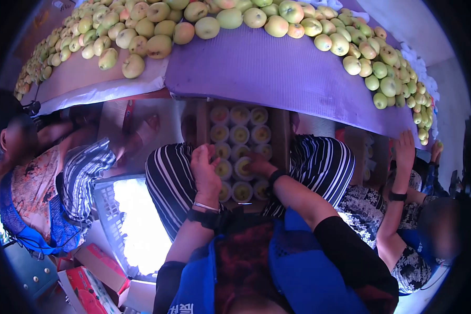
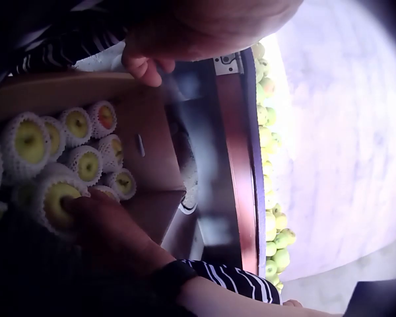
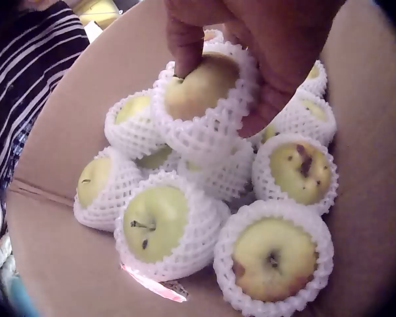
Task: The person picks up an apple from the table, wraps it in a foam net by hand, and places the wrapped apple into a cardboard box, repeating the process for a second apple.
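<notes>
A cardboard box (image 1: 281,136) between the person's knees holds several apples (image 1: 239,135) in white foam nets. The right hand (image 1: 260,165) is inside it; in the right wrist view that hand (image 3: 257,46) grips a netted apple (image 3: 201,89) from above, raised over the others. The left wrist view also shows the right hand (image 2: 112,228) on that apple (image 2: 58,201). The left hand (image 1: 206,172) is over the box's left side with fingers bent, and in its own wrist view the hand (image 2: 204,33) hangs above the box wall, holding nothing visible.
A purple-covered table (image 1: 277,68) with heaps of loose apples (image 1: 209,26) curves across the front. A grey crate (image 1: 112,225) stands at the left, with red cartons (image 1: 91,290) behind it. Other people sit on both sides, one with an arm (image 1: 400,172) raised to the table.
</notes>
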`<action>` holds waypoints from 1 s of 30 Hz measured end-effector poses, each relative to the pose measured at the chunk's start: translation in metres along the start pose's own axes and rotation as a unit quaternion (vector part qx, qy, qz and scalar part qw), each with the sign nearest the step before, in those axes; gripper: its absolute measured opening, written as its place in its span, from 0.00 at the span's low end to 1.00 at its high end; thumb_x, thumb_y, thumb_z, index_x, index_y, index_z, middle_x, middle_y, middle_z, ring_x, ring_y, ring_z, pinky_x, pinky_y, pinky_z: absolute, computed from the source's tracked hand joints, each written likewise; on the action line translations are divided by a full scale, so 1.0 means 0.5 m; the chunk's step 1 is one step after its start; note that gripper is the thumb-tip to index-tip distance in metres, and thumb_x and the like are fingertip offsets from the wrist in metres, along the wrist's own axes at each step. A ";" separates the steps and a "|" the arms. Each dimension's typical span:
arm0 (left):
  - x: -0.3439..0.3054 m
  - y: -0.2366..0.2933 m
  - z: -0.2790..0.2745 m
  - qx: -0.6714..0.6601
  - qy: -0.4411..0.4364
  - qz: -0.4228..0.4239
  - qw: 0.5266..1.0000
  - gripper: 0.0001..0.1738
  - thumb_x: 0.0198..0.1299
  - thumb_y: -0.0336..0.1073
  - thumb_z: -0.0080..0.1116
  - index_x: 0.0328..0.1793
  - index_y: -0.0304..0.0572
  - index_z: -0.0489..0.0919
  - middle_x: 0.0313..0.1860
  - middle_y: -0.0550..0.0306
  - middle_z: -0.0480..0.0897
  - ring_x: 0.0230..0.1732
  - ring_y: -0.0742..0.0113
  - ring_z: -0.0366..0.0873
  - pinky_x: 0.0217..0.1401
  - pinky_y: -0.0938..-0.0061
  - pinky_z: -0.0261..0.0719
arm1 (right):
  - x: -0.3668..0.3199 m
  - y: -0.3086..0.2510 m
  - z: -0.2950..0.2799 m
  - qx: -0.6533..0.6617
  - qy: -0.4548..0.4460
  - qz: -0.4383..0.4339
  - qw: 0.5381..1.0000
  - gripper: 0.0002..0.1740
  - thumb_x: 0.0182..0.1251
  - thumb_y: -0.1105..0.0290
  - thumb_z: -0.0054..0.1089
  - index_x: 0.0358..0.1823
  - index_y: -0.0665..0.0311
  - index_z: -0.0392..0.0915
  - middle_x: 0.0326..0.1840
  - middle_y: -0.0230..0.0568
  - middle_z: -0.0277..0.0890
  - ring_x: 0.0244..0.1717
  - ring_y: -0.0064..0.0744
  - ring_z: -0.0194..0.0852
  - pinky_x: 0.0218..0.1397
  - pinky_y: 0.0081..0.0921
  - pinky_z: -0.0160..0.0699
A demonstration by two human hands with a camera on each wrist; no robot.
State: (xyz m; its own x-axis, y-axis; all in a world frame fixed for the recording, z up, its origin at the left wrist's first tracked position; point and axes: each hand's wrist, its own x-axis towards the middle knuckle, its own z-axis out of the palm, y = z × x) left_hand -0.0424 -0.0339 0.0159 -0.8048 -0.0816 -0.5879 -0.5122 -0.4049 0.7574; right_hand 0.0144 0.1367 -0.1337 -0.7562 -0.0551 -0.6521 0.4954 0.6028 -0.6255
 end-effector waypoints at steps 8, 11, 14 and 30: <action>0.007 0.002 0.017 0.016 -0.003 -0.022 1.000 0.12 0.59 0.41 0.46 0.43 0.43 0.69 0.40 0.60 0.73 0.45 0.70 0.69 0.40 0.75 0.67 | 0.014 0.015 0.071 -0.132 -0.023 -0.082 0.988 0.30 0.46 0.68 0.55 0.55 0.63 0.64 0.53 0.53 0.66 0.54 0.45 0.65 0.58 0.35 0.62; 0.010 -0.003 0.018 0.020 -0.004 -0.023 1.000 0.12 0.59 0.41 0.46 0.43 0.44 0.69 0.39 0.59 0.74 0.43 0.70 0.70 0.41 0.74 0.67 | 0.025 0.019 0.056 -0.077 -0.094 -0.057 0.991 0.29 0.46 0.66 0.55 0.55 0.62 0.64 0.52 0.53 0.67 0.54 0.44 0.65 0.57 0.35 0.63; 0.010 -0.005 0.023 0.031 -0.001 -0.019 0.999 0.12 0.59 0.42 0.47 0.43 0.44 0.69 0.39 0.58 0.75 0.43 0.69 0.70 0.41 0.73 0.68 | 0.005 -0.030 0.014 -0.176 -0.133 -0.039 0.975 0.32 0.48 0.65 0.54 0.59 0.59 0.60 0.53 0.56 0.65 0.55 0.46 0.63 0.58 0.35 0.61; 0.004 0.017 0.021 0.018 0.041 0.017 0.999 0.10 0.60 0.39 0.44 0.44 0.42 0.68 0.39 0.56 0.74 0.44 0.67 0.71 0.41 0.74 0.70 | 0.070 -0.016 -0.049 0.042 0.000 0.027 0.999 0.34 0.45 0.56 0.57 0.54 0.66 0.64 0.55 0.54 0.63 0.57 0.45 0.62 0.57 0.32 0.63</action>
State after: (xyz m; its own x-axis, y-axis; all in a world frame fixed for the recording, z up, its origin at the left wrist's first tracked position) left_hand -0.0515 -0.0278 0.0244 -0.7948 -0.1698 -0.5826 -0.4976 -0.3671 0.7859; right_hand -0.0265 0.1497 -0.1410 -0.7282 -0.0243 -0.6849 0.5692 0.5352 -0.6241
